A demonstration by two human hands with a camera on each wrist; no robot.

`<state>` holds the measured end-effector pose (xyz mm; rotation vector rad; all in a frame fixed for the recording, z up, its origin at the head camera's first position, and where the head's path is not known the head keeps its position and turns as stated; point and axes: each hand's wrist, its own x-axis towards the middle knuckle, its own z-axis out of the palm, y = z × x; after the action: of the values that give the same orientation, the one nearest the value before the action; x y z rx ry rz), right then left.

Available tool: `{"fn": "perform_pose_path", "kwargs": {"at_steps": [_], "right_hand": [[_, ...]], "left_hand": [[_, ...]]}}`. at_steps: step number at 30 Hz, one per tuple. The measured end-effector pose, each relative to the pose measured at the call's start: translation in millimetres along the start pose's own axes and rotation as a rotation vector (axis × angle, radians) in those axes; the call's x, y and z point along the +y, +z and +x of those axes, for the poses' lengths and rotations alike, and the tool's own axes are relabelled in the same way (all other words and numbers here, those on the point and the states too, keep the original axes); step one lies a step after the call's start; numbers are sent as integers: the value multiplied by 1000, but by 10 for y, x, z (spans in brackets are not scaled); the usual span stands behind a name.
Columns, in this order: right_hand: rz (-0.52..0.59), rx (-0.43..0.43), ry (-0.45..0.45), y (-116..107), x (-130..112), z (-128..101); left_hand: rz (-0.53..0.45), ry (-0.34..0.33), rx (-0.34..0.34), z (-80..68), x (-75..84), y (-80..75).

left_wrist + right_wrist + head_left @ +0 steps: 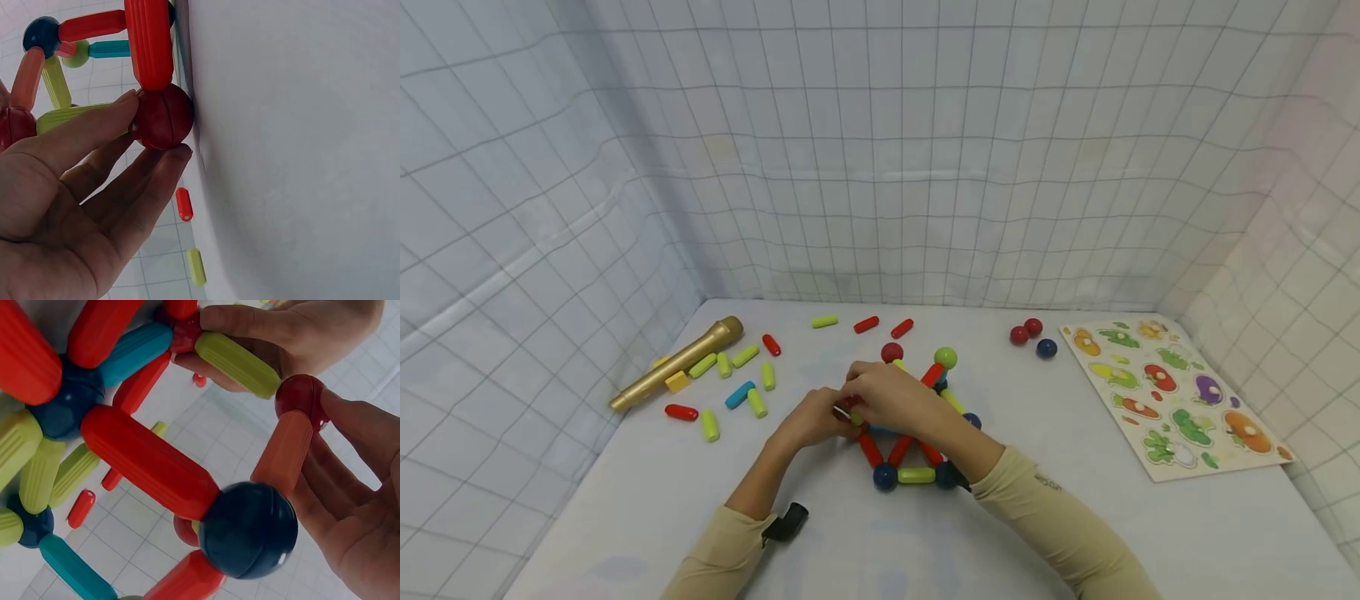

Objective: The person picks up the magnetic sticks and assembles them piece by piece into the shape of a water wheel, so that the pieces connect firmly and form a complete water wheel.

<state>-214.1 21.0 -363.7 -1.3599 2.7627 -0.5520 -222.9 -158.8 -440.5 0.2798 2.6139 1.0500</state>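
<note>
The rod-and-ball structure (917,433) is standing on the white surface (1075,533), near the middle, with the gold microphone (677,364) well to its left and the puzzle board (1172,400) well to its right.

The left hand (811,421) is reaching the structure from its left side. In the left wrist view, the fingers (94,128) are pinching a dark red ball (162,117) at a lower joint, with a red rod (149,40) rising from that ball.

The right hand (891,398) is lying over the top of the structure. In the right wrist view, its fingers (356,434) are curling round a second red ball (301,397) that is joined to an orange rod (282,453); a dark blue ball (249,529) is sitting at the other end of that rod.

Loose rods (733,392) are lying between the microphone and the structure.
</note>
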Motion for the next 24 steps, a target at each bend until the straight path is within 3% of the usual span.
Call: {"fn": "perform_pose_path", "kwargs": {"at_steps": [10,17,19,24], "right_hand": [[47,39,48,-35,133,-154],[97,295,207,-233,527,-653],[101,334,234,-234,600,-753],[136,259,169,-217,612,-854]], "left_hand": [[-1,21,-10,29,46,10],[24,-28,6,44,45,58],[24,-38,15,43,25,64],[17,-18,20,36,-4,60]]}}
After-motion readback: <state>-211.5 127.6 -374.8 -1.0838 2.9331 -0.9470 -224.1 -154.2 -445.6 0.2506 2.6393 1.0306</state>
